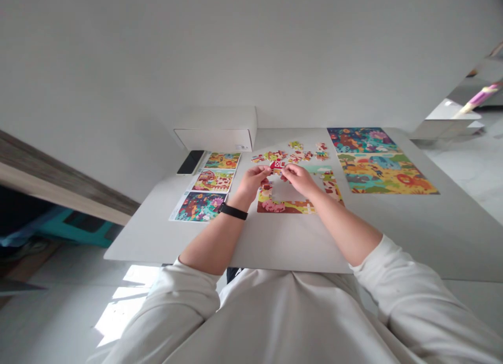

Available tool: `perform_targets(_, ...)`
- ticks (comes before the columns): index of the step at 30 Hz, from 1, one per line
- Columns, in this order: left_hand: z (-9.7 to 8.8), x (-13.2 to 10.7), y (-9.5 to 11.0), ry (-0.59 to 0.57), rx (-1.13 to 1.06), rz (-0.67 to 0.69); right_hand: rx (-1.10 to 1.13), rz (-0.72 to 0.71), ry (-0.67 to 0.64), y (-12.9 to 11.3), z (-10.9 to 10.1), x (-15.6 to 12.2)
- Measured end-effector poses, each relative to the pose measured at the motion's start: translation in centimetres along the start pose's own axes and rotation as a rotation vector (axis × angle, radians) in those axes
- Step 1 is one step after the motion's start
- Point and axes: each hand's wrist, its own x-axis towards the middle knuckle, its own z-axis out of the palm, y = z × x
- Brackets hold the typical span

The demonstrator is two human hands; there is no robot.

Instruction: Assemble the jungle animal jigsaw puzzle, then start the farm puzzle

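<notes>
My left hand (pixel 253 178) and my right hand (pixel 299 177) meet above a partly built jigsaw (pixel 293 206) on the white table (pixel 275 238). Both pinch a small red and white puzzle piece (pixel 277 164) between fingertips. The jigsaw frame has an open gap in its middle. Several loose pieces (pixel 295 155) lie scattered just beyond my hands. A black band sits on my left wrist (pixel 232 211).
Two finished colourful puzzles (pixel 377 162) lie at the right. A sheet with three reference pictures (pixel 210 186) lies at the left, a black phone (pixel 190 162) beside it. A white box (pixel 215 129) stands at the back against the wall.
</notes>
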Motion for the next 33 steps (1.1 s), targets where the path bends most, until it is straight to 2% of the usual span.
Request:
perform_targets(4,0.2,-0.1,0.0,-0.024,0.039,0.0,-0.055,0.023,0.027,-0.5,-0.2,-0.2)
perform_targets(11,0.5,-0.3,0.4,0.017,0.142,0.035,-0.118,0.016,0.051,-0.7,-0.4,-0.3)
perform_targets(15,0.3,-0.4,0.4,-0.027,0.176,0.063,-0.132,0.016,0.02,-0.2,-0.1,-0.2)
perform_targets(18,-0.5,0.0,1.0,-0.003,0.197,0.078,-0.138,-0.012,0.032,0.1,-0.1,0.1)
perform_targets(21,-2.1,0.7,1.9,0.104,0.222,0.128,-0.144,-0.08,0.131,0.0,-1.0,0.9)
perform_targets(24,-3.4,1.2,2.6,0.182,0.26,0.153,-0.195,-0.165,0.192,-1.1,-2.5,2.2)
perform_targets(27,-3.9,1.3,2.5,0.184,0.272,0.151,-0.266,-0.236,0.172,-2.5,-3.3,3.5)
perform_targets(30,-3.6,1.4,1.9,0.149,0.275,0.114,-0.371,-0.318,0.077,-3.1,-2.2,4.3)
perform_targets(33,-3.3,1.6,0.9,0.123,0.295,0.065,-0.471,-0.389,-0.026,-2.1,0.2,4.3)
